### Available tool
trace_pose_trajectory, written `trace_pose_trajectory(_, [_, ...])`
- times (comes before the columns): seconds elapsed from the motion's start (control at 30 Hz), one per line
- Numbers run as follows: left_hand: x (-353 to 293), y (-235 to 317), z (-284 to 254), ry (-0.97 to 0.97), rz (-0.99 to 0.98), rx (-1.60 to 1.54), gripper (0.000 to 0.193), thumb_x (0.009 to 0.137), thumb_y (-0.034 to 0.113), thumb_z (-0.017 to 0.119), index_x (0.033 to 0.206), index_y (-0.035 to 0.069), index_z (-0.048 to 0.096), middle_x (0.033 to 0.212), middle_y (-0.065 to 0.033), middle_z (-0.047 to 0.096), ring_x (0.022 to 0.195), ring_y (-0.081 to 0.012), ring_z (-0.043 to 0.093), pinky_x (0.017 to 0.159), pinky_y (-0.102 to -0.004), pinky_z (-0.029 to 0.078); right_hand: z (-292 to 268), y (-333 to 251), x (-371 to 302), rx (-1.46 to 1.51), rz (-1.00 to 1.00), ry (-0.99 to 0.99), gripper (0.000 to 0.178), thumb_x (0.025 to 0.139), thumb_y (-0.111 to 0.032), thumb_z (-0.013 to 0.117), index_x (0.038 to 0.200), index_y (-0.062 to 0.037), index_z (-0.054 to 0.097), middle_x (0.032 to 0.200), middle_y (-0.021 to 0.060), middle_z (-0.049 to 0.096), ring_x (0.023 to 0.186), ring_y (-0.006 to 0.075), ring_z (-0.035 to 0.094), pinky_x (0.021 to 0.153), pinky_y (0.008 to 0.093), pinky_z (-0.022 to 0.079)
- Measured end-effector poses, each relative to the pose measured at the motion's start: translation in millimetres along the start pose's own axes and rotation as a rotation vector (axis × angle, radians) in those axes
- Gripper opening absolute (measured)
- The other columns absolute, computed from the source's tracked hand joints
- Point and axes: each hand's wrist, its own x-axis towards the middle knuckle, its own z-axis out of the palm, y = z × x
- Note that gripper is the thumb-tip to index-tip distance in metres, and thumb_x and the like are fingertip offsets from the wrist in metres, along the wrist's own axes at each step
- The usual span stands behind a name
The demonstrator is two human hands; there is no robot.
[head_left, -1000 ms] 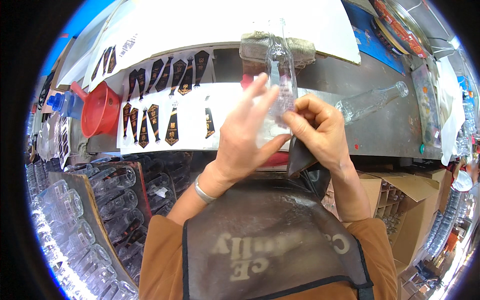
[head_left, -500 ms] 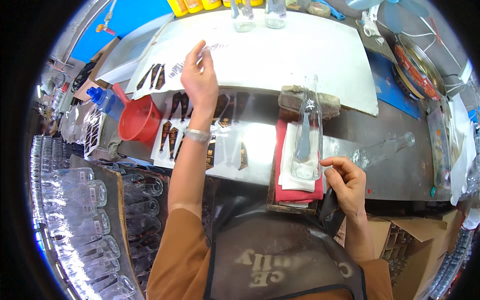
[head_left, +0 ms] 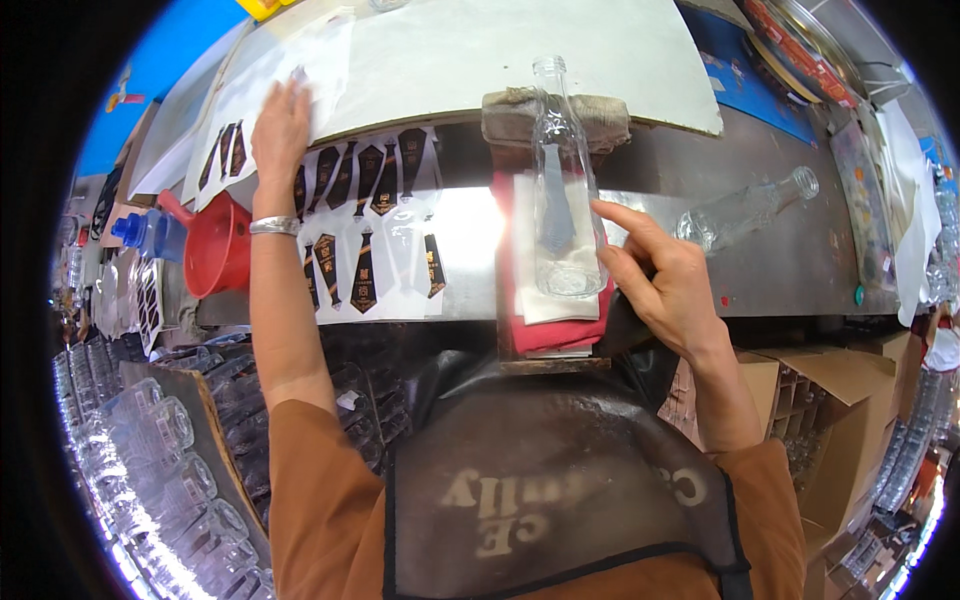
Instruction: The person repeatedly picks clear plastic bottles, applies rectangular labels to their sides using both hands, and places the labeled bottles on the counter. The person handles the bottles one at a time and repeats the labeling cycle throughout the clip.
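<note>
A clear glass bottle (head_left: 568,150) lies with its neck on a rolled grey cloth (head_left: 500,118) and its base on folded white and red cloths (head_left: 560,332). A grey-blue, tie-shaped label (head_left: 556,220) shows on the bottle. My right hand (head_left: 668,275) is at its right side, thumb and index finger apart, fingertips at the glass. At the far left, my left hand (head_left: 282,130) is over a white sheet (head_left: 325,60); its fingers are smeared, and a pale patch shows at their tips. Sheets with several black tie-shaped labels (head_left: 363,275) lie right of my left forearm.
A red dipper (head_left: 215,250) and a blue-capped bottle (head_left: 150,232) stand left of my left forearm. Another clear bottle (head_left: 745,208) lies on the bench at right. Many glass bottles (head_left: 150,440) sit in racks at lower left; an open cardboard box (head_left: 835,385) is at lower right.
My left hand has moved left across the white sheet. My right hand has risen along the bottle's side from near its base, and the whole view has shifted.
</note>
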Motion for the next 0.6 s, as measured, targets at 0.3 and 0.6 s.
trace_pose_trajectory(0.3, [-27,32,-31,0.222,-0.088,-0.287,0.061,0.099,0.038,0.058,0.138,-0.008,0.051,0.142,-0.0282,0.053,0.134,-0.0408,0.048,0.113,-0.0434,0.036,-2,-24,6,-0.62,-0.213,-0.184,0.055,0.091,-0.026,0.071,0.142,-0.0158,0.055,0.069,0.0076,0.065,0.053,0.0266,0.061,0.051,0.0384,0.045])
trace_pose_trajectory(0.6, [-60,-30,-38,-0.085,-0.144,0.109,0.052,0.104,0.046,0.043,0.137,0.009,0.058,0.151,-0.0105,0.048,0.146,-0.0331,0.032,0.114,-0.0674,0.02,1,-25,-14,-0.144,-0.305,-0.291,0.031,0.088,-0.024,0.074,0.115,-0.0092,0.07,0.072,0.0096,0.068,0.059,0.0289,0.065,0.053,0.0378,0.049])
